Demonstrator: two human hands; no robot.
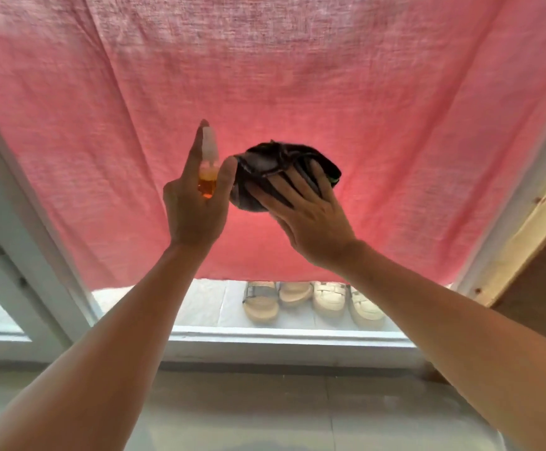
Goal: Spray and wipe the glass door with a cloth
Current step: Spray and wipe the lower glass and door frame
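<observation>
Left hand (196,203) grip clamped on spray bottle (208,164); right hand (301,206) presses dark cloth (275,170) flat on glass door (200,304), mid-pane. Risk: mist hits wiping hand, bottle so close

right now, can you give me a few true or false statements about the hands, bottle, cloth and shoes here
1. The left hand holds the spray bottle. True.
2. The bottle's liquid is blue. False: it is orange.
3. The right hand presses a dark cloth toward the glass. True.
4. The cloth is white. False: it is dark, nearly black.
5. Shoes sit beyond the glass, below the pink curtain. True.
6. The right hand holds the bottle. False: its fingers lie spread on the cloth.
</observation>
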